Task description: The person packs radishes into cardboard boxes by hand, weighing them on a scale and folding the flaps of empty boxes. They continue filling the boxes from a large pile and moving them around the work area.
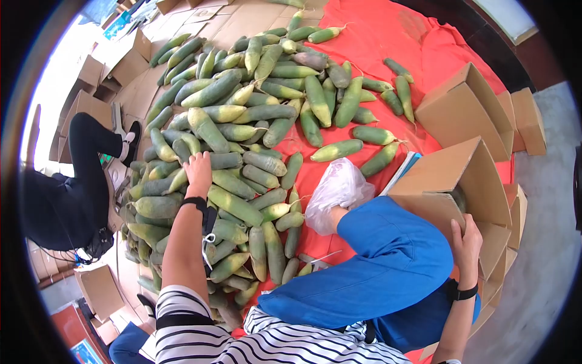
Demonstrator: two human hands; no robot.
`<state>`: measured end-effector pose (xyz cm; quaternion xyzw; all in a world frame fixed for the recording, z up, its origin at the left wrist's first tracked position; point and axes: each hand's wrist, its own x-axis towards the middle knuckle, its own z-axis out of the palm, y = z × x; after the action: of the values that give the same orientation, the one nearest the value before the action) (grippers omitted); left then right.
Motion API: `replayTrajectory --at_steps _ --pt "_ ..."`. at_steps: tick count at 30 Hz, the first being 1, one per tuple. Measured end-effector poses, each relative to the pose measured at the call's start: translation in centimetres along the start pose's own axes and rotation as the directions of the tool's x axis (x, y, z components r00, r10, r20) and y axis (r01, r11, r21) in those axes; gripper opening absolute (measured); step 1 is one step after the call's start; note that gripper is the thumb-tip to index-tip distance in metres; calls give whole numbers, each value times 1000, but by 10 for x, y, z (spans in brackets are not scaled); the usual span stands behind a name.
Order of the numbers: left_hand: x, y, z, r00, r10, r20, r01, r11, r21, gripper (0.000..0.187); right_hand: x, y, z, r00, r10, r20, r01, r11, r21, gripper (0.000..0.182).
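My left hand (198, 173) rests on the heap of green radishes (209, 130), its fingers a little apart and touching the radishes near the middle of the pile. No radish is lifted in it. At the right, my right hand (467, 242) grips the near edge of an open cardboard box (433, 173) that lies tilted toward my knee. Part of a dark green radish (459, 197) shows inside this box. The thumb is on the near side of the cardboard.
A red cloth (388, 36) lies under loose radishes. My foot, in a plastic bag (336, 191), is beside the heap. More cardboard boxes (467, 112) stand at the right. At the left sits a person in dark clothes (60, 206), near further boxes (130, 57).
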<state>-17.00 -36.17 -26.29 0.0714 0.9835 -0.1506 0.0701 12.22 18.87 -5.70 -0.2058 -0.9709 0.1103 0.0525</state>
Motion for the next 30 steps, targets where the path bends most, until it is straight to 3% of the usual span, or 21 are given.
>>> replayTrajectory --at_steps 1,3,6,8,9,11,13,15,16,17,19,21,23,25,27,28,30 --pt "-4 2 -4 1000 -23 13 23 1000 -18 24 0 0 -1 1000 8 3 -8 1000 19 25" --pt "-24 6 -4 992 37 -124 -46 996 -74 31 -1 3 0 1000 6 -2 -6 1000 4 24" --pt "-61 21 5 964 147 -220 -214 923 -320 55 0 10 6 1000 -24 -19 24 999 -36 23" --pt "-81 44 9 968 138 -211 -233 814 -532 55 0 15 9 989 -115 -97 107 991 -83 25" --pt "-90 61 -16 957 162 -242 -274 783 -559 57 1 13 6 994 -84 -73 78 994 -75 25" --pt "-98 92 -74 890 276 -362 -453 610 -650 56 0 16 7 984 -138 -112 134 990 -44 25" --pt "-97 123 -134 830 257 -495 -554 484 -678 55 -4 17 7 991 -98 -95 95 995 -36 25" --pt "-101 163 -220 829 133 -543 -557 284 -780 49 -4 19 10 988 -99 -116 99 995 -4 25" --pt "-101 182 -248 808 73 -584 -589 86 -804 49 -6 19 9 986 -100 -136 104 994 20 25" --pt "-102 202 -275 795 9 -607 -602 -111 -791 49 -7 19 10 984 -88 -155 92 995 22 25" --pt "-116 254 -337 682 -70 -728 -714 -284 -640 52 -8 18 9 986 -96 -137 96 995 -6 26" --pt "-133 304 -381 651 52 -758 -713 -302 -633 58 -8 18 8 984 -98 -146 95 995 -23 26" --pt "-148 355 -400 434 70 -898 -810 -404 -424 60 -10 19 11 985 -104 -137 104 995 -2 26" --pt "-154 396 -407 225 211 -951 -935 -226 -271 61 -10 24 17 978 -129 -163 133 991 14 25" --pt "-150 428 -386 175 461 -870 -925 -226 -306 52 -10 27 20 969 -152 -196 167 984 58 24" --pt "-147 432 -375 174 465 -868 -924 -227 -307 52 -11 28 20 969 -149 -195 164 985 62 24" --pt "-134 419 -354 147 874 -463 -925 -44 -378 47 -11 27 20 984 -138 -116 138 990 -9 23"
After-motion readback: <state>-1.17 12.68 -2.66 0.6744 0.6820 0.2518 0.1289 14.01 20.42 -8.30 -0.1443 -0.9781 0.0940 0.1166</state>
